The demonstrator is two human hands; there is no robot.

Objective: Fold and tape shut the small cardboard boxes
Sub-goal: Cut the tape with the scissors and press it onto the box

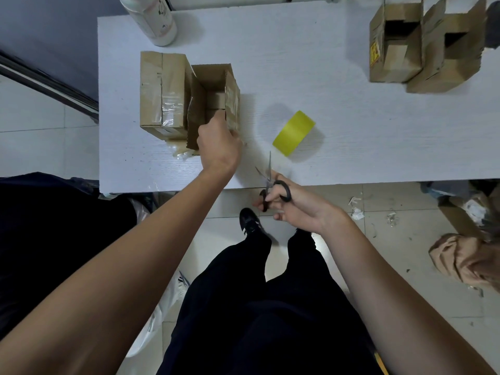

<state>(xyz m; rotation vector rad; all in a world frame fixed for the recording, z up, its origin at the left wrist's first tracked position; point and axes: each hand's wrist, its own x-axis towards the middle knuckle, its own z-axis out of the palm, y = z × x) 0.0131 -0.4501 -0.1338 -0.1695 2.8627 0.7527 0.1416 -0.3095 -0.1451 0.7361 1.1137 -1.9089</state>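
Head view, the only one supplied. A white desk fills the upper half of the frame. At 10 o'clock from centre stands an open cardboard box, its top flaps up and its inside showing; it touches a second, taped box on its 9 o'clock side, which carries clear tape across its face. The left hand is at the open box's near end, its fingers curled over the near edge and gripping the cardboard. A roll of yellow tape lies tilted on the desk at 3 o'clock from the open box, apart from it and from both hands. The right hand is at the desk's near edge, at 6 o'clock from the roll; it holds a pair of black-handled scissors with digits through the loops, blades parted and pointing toward 12 o'clock. Two more open boxes stand together at the far corner, at 2 o'clock, well apart from the work. A white bottle stands at the far edge, at 11 o'clock. Below the desk are a tiled floor with paper scraps, the person's dark trousers and one black shoe.
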